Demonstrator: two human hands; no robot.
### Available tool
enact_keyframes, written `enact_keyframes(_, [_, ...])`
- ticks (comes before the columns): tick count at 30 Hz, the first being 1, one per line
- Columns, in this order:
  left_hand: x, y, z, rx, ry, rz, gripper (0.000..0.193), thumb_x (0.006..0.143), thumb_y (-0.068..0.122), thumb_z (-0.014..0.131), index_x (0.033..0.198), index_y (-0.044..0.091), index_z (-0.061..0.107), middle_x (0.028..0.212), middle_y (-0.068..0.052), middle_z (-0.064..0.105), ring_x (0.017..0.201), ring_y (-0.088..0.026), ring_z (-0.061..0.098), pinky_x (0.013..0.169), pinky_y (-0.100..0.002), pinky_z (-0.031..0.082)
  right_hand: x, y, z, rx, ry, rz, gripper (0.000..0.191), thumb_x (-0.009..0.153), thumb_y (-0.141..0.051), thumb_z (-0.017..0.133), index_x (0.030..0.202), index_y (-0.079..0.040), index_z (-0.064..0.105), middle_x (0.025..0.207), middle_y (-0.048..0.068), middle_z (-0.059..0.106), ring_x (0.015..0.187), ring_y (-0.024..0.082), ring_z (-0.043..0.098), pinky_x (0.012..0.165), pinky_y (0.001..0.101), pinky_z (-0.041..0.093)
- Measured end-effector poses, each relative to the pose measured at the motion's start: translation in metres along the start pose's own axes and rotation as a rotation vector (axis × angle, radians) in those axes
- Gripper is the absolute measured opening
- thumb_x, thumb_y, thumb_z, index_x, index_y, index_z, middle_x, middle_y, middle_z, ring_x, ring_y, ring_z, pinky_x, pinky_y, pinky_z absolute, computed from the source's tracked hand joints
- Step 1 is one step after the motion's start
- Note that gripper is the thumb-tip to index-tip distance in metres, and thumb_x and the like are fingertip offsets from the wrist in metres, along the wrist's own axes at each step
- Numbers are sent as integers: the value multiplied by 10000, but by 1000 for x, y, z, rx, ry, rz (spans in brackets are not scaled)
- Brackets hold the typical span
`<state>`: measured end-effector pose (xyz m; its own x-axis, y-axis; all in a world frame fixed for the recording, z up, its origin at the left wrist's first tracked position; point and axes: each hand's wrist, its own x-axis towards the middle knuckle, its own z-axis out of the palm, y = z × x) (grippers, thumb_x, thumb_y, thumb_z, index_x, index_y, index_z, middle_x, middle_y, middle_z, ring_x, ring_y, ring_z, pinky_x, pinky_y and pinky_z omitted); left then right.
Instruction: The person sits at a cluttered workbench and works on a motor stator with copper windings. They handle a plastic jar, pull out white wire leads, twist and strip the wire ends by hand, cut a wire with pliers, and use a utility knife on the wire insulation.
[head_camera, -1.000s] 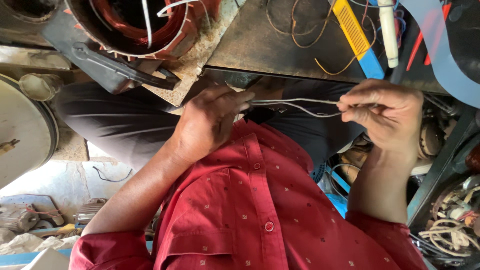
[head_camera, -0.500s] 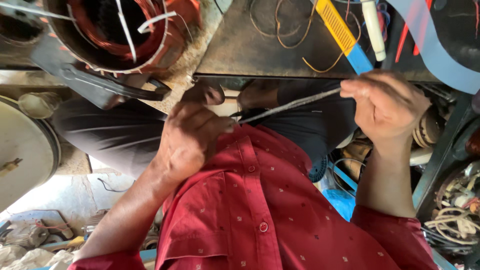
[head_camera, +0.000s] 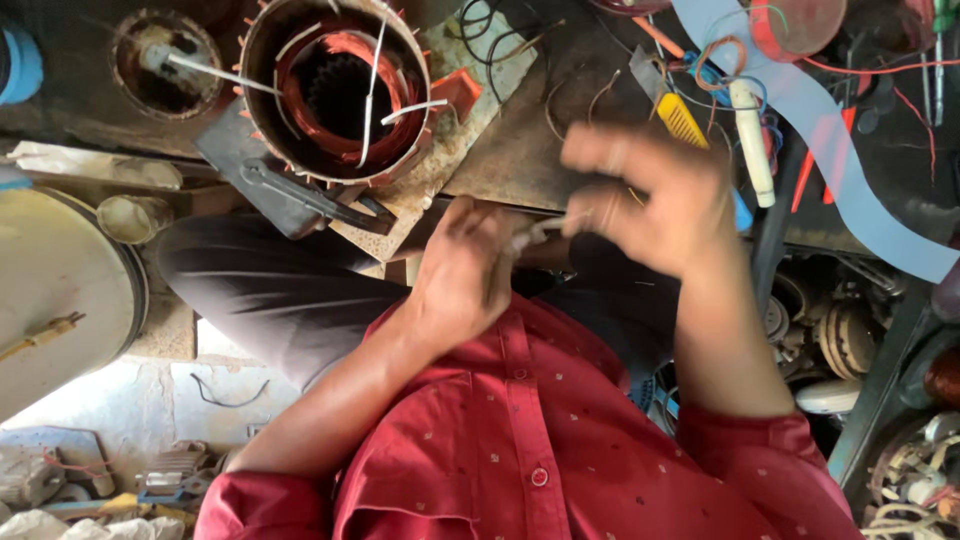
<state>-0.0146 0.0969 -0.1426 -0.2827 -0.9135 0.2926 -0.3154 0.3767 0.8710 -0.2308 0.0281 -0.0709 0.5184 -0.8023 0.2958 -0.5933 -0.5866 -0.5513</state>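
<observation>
Left hand (head_camera: 462, 272) pinching thin pale wire (head_camera: 540, 230); right hand (head_camera: 650, 200) blurred, grip unclear. Round copper-wound stator (head_camera: 335, 90) untouched; wire-working mid-way.

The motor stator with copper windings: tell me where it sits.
Head view, upper left: the motor stator rests on the dark workbench, beyond the left hand, beside black pliers.
</observation>
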Motion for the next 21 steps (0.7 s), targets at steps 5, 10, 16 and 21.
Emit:
enact_keyframes(5, [7, -9, 4, -189, -79, -165, 111, 968, 72, 582, 1049, -1, 603, 999, -209, 660, 885, -436, 652, 751, -468, 523, 58, 61, 25, -491, 91, -180, 168, 900, -47, 762, 1059, -102, 769, 1032, 47, 744, 896, 261, 706, 759, 371, 555])
enact_keyframes(10, [19, -5, -2, -191, -49, -78, 208, 964, 197, 583, 1061, 13, 589, 1014, -198, 632, 903, -420, 654, 774, -466, 548, 77, 82, 24, -519, -23, -246, 83, 899, -66, 745, 948, -130, 762, 930, 7, 721, 867, 243, 692, 742, 387, 537])
enact_keyframes(16, [34, -8, 5, -165, -9, -228, 263, 885, 149, 753, 927, -10, 548, 1288, -166, 635, 686, -274, 700, 577, -383, 551, 43, 76, -28, -261, -65, -149, 56, 1008, 5, 683, 1036, -38, 707, 1028, 59, 715, 949, 240, 702, 850, 346, 539])
enact_keyframes(21, [61, -29, 27, -110, 195, 110, 213, 922, -14, 734, 921, 21, 524, 1400, -168, 581, 1030, -358, 672, 816, -377, 583, 13, 65, -41, -240, -60, -17, 58, 1025, 28, 683, 1031, -29, 693, 1026, 82, 715, 937, 267, 704, 837, 348, 539])
